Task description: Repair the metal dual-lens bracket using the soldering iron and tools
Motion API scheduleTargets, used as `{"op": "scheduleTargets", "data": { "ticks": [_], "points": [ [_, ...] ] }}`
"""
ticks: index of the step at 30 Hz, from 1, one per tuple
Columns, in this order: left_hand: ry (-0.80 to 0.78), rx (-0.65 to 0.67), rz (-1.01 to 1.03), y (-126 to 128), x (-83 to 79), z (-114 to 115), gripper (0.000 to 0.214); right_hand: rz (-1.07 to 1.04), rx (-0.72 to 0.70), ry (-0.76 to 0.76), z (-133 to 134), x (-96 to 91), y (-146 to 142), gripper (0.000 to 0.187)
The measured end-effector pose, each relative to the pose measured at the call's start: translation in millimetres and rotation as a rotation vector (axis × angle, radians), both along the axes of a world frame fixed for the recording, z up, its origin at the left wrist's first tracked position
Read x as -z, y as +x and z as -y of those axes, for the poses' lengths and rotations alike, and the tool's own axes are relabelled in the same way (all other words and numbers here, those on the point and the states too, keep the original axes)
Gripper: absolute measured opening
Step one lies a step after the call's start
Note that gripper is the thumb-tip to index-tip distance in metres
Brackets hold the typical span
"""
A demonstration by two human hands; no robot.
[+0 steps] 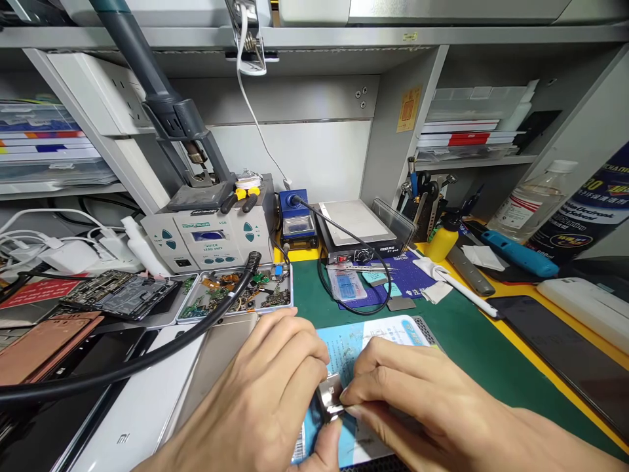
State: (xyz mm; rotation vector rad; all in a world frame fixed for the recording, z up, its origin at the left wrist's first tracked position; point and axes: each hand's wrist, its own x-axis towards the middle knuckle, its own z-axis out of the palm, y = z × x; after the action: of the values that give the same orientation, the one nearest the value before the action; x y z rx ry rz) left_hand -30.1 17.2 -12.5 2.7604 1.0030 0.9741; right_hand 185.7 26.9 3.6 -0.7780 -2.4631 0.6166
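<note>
My left hand (268, 393) and my right hand (417, 400) meet at the bottom centre, just above a light blue card (363, 341) lying on the green mat (466, 341). Both pinch a small shiny metal part (331, 393) between thumbs and fingertips. The fingers of each hand are curled closed around it. Most of the part is hidden by my fingers.
A grey soldering station (211, 236) with a hot-air hose (147, 357) stands at back left, by a tray of circuit boards (236, 295). A heating plate (358, 229), blue plastic cards (346, 285), a yellow bottle (442, 239), tools and phone parts lie around.
</note>
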Motion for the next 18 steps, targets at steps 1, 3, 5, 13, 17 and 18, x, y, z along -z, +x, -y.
{"op": "scheduleTargets", "data": {
  "ticks": [1,3,5,13,17,18],
  "points": [
    [0.013,-0.003,-0.004,-0.2,0.5,-0.8,0.011,-0.015,0.013,-0.035,-0.3,-0.2,0.5,0.012],
    [0.057,0.0,-0.001,0.0,1.9,-2.6,0.014,-0.048,0.07,-0.145,-0.8,-1.6,1.8,0.011],
    [0.092,0.005,0.018,1.1,3.7,-3.8,0.016,-0.096,0.138,-0.301,-1.5,-3.8,3.5,0.008],
    [0.148,-0.013,0.008,-0.3,9.0,-5.8,0.005,-0.361,0.266,-0.866,-9.1,-2.3,2.9,0.027],
    [0.269,-0.056,-0.017,-3.0,17.5,-11.1,0.024,-0.429,0.248,-0.92,-11.6,4.5,-0.4,0.04],
    [0.304,-0.073,-0.007,-3.1,19.0,-13.1,0.026,-0.438,0.239,-0.923,-13.4,6.4,-0.5,0.043]
  ]
}}
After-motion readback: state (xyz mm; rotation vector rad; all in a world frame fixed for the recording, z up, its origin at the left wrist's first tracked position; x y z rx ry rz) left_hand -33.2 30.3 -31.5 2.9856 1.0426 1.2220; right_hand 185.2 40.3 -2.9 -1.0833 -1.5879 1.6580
